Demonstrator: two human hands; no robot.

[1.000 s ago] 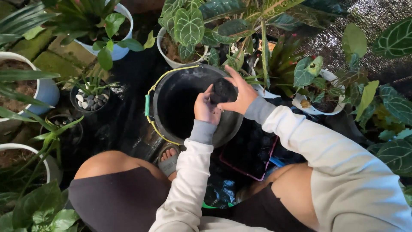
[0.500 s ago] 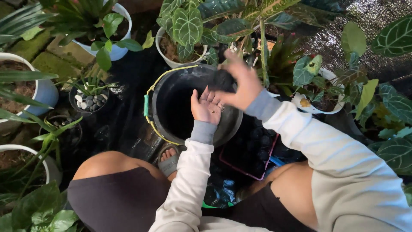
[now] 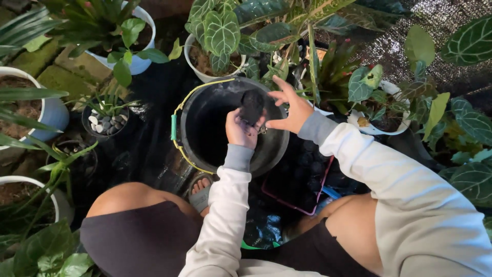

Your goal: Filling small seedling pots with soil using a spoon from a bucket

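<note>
Black charcoal lump (image 3: pixel 251 105) sits gripped in the left hand (image 3: pixel 242 130) over the bucket (image 3: pixel 270 151); right hand (image 3: pixel 291 109) hovers beside, fingers spread, empty (potted plants (image 3: pixel 221 38) crowd the bucket's far rim).

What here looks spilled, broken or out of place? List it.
Nothing stands out. The left hand holds a black lump over the black bucket, the right hand open beside it. The bucket stands upright, its yellow handle down along the rim. The white pots around it stand upright; no spill shows.
</note>
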